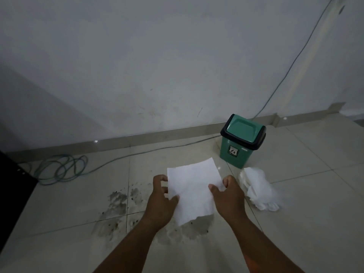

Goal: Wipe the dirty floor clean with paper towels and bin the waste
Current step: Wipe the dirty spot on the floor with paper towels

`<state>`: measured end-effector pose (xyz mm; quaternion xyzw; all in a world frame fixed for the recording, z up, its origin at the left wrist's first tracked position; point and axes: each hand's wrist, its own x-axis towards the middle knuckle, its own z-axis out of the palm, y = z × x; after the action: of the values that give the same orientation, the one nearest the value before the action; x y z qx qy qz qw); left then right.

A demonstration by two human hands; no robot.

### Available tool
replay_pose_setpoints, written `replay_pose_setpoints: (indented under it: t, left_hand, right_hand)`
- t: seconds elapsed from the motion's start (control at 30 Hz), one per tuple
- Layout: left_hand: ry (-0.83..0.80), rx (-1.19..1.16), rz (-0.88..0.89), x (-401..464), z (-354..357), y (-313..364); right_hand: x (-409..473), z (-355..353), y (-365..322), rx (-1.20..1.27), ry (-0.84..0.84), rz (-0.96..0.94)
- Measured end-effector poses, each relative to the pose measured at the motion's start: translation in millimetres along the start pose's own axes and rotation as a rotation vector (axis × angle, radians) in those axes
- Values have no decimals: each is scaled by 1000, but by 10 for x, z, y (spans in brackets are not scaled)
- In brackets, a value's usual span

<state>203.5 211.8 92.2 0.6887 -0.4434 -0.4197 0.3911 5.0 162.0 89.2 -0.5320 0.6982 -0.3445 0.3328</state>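
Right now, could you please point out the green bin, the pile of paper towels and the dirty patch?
green bin (234, 157), head view, front wall
pile of paper towels (258, 187), head view, crumpled middle
dirty patch (116, 202), head view, dark smear on tiles

Paper towel sheet (192, 189): white, thin, matt, soft texture. Crumpled towel pile (258, 189): same paper, wrinkled. Floor (307, 174): glazed tile, smooth, slightly glossy, with dull grey dirt smears (116, 203). Bin (239, 142): green plastic, smooth.
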Motion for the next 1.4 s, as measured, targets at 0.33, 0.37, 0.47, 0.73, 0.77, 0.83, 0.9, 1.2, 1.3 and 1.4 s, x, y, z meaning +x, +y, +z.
replay_pose_setpoints:
  t: [0.33, 0.37, 0.47, 0.73, 0.77, 0.83, 0.9, 1.2, 1.3, 1.4]
  left_hand:
    - [49, 197, -10, 608, 443, -905]
    - [32, 208, -30, 679, 492, -972]
    - [-4, 263, -28, 907, 631, -1126]
    - [-67, 464, 67, 1607, 924, -1541]
    - [-76, 477, 62, 1677, 957, -1589]
    - [-82, 491, 46, 1798, 1026, -1672]
    - [-80, 504, 52, 1890, 1096, -1741]
    - [28, 973, 43, 2064, 1210, -1880]
    - [95, 962, 191, 2066, 1228, -1875]
    - [-10, 970, 410, 2115, 1259, -1904]
  right_hand:
    - [377, 576, 821, -130, -52, -108]
    - [448, 646, 897, -147, -62, -123]
    - [674, 829, 1082, -202, -103, -134]
    - [1276, 1279, 1497, -258, -152, -115]
    - [1333, 1328, 1546, -270, -154, -117]
    - [1436, 1423, 1629, -312, -168, -118]
    - [1531, 1504, 1695, -365, -187, -128]
    - [1777, 1629, 1928, -752, -193, -180]
    - [1749, 1646, 1944, -790, -150, -253]
    - [1717, 1726, 1932, -731, -149, -418]
